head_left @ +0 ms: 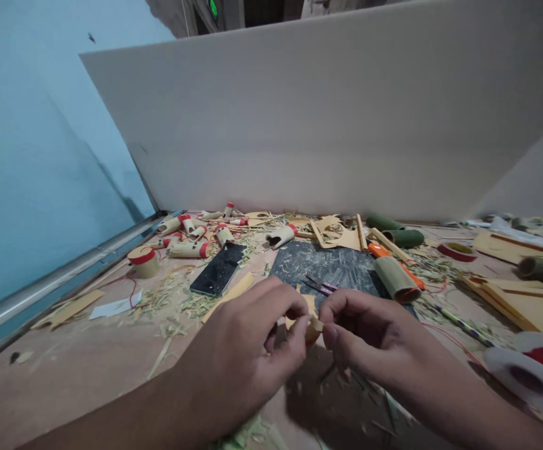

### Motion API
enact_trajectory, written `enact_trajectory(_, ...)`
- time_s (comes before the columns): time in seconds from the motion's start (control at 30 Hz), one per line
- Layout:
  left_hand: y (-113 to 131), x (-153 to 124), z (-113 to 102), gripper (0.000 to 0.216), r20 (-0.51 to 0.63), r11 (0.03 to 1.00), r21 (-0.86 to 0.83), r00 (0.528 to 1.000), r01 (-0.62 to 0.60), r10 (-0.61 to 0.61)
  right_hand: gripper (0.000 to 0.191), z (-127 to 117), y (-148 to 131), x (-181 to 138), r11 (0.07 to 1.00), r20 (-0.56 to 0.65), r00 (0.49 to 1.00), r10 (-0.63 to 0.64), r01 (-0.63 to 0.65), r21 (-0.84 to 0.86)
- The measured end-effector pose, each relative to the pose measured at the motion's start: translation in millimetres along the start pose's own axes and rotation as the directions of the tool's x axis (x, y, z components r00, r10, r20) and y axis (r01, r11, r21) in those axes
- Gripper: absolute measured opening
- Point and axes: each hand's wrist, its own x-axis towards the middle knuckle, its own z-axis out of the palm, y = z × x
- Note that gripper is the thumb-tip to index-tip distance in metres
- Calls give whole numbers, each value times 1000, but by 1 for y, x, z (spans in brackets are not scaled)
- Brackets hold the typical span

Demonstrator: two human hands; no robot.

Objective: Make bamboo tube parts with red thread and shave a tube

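Observation:
Close together over the table, my left hand (257, 337) and my right hand (374, 337) both pinch a small tan strip (317, 325) between thumb and forefinger. Whether the strip is paper or thin bamboo I cannot tell. Just behind my fingertips shows a yellowish piece with a reddish edge, mostly hidden by the hands. Scissors (320, 286) lie past my right hand on a dark, scratched mat (322, 262). A short bamboo tube (397, 279) rests at the mat's right edge, beside an orange-handled tool (378, 250).
A black phone (218, 269) lies left of the mat. Bamboo pieces with red ends (189, 250) and shavings cover the back left. At right are a spool of red thread (528, 369), a red tape roll (457, 251) and yellow sheets (533, 303). A white panel (299, 125) stands behind.

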Motion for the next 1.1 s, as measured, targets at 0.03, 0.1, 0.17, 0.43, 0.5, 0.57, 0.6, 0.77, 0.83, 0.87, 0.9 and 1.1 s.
enact_trajectory(0.03,0,1,-1,10,-5,1000,14,1000,10,-10,21,0,0,0,1000,-4,1000,3,-3,7)
enact_trajectory(0.1,0,2,-4,11,-4,999,34,999,35,-35,22,0,1,0,1000,-14,1000,9,-8,17)
enact_trajectory(0.17,0,4,-8,10,0,997,51,998,63,-64,22,0,2,0,1000,-25,1000,10,-9,25)
enact_trajectory(0.43,-8,7,-11,16,386,981,139,905,135,-180,22,-3,1,0,993,19,999,29,-31,110)
enact_trajectory(0.5,-10,7,-10,15,418,987,153,901,52,-112,24,-3,1,0,988,47,998,34,-41,149)
enact_trajectory(0.57,-11,7,-11,6,339,990,134,941,-33,-15,24,-3,2,0,980,74,996,45,-58,190)
enact_trajectory(0.6,-12,7,-12,2,278,991,114,960,-67,33,24,-3,3,0,973,87,995,51,-70,219)
enact_trajectory(0.77,-12,8,-18,6,75,949,12,947,-314,312,24,-5,8,-1,906,185,979,91,-158,393)
enact_trajectory(0.83,-11,7,-19,8,58,923,-7,921,-385,384,23,-4,10,-2,898,218,971,102,-185,400)
enact_trajectory(0.87,-10,6,-19,11,53,919,-14,917,-394,395,22,-4,10,-3,897,231,967,106,-193,397)
enact_trajectory(0.9,-10,5,-19,13,49,919,-24,918,-393,393,22,-3,10,-4,896,246,963,107,-200,396)
enact_trajectory(1.1,-8,2,-19,13,56,920,-131,923,-371,380,24,1,7,-6,879,297,944,146,-261,398)
